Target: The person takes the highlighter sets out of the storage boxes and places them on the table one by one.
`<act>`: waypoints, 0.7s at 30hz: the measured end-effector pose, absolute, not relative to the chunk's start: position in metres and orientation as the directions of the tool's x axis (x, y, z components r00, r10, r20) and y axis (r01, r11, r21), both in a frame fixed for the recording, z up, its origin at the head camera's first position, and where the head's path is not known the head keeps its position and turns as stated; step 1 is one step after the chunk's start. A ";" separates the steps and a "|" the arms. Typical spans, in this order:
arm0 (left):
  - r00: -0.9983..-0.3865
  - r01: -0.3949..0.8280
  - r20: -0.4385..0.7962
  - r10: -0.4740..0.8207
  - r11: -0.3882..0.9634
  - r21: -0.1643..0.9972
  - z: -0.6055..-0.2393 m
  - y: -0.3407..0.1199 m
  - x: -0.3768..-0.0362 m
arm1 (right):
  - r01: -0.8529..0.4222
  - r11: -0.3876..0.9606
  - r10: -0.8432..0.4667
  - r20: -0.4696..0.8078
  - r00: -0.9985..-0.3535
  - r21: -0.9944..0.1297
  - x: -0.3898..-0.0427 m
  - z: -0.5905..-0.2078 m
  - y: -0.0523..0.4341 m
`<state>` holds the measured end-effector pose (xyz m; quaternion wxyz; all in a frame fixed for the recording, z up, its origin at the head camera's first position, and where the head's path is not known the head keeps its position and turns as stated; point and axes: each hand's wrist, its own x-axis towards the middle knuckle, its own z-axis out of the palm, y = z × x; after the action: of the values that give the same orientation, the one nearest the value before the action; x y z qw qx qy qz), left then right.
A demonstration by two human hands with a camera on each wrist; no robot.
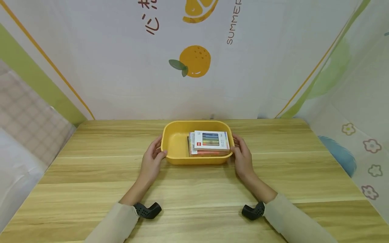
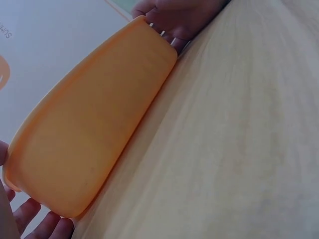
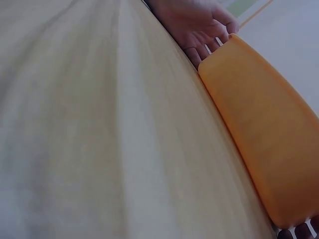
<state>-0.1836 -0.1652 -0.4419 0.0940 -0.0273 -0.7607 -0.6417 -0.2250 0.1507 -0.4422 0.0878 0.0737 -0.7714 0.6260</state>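
— Gripping what, on the left?
— The left hand (image 1: 153, 158) curls round the left end of the yellow tray (image 1: 174, 136), which sits on the wooden table (image 1: 91, 175).
— Inside?
— A stack of boxes (image 1: 209, 143), toward its right side.
— And the right hand (image 1: 242, 156)?
— Fingers wrapped round the right end. Seemingly about to lift; the next move needs both ends kept level.
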 end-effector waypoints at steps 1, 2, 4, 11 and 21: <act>-0.981 0.163 0.179 -0.079 0.169 0.972 -0.442 -0.165 -0.183 | -0.225 0.205 -0.005 0.228 -0.974 -0.953 -0.224 -0.443 0.151; -0.980 0.166 0.181 -0.077 0.164 0.972 -0.443 -0.166 -0.182 | -0.222 0.201 -0.005 0.226 -0.974 -0.954 -0.223 -0.443 0.151; -0.980 0.168 0.182 -0.077 0.159 0.973 -0.443 -0.167 -0.180 | -0.220 0.201 -0.003 0.224 -0.975 -0.954 -0.221 -0.443 0.150; -0.978 0.168 0.186 -0.090 0.176 0.970 -0.442 -0.167 -0.170 | -0.210 0.213 -0.009 0.213 -0.977 -0.954 -0.212 -0.443 0.149; -0.975 0.180 0.200 -0.101 0.175 0.968 -0.441 -0.169 -0.156 | -0.200 0.204 -0.016 0.201 -0.980 -0.958 -0.201 -0.441 0.147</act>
<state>-0.1562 -0.1687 -0.4405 0.1097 -0.0261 -0.7585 -0.6418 -0.2006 0.1471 -0.4414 0.0734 0.0697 -0.7724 0.6270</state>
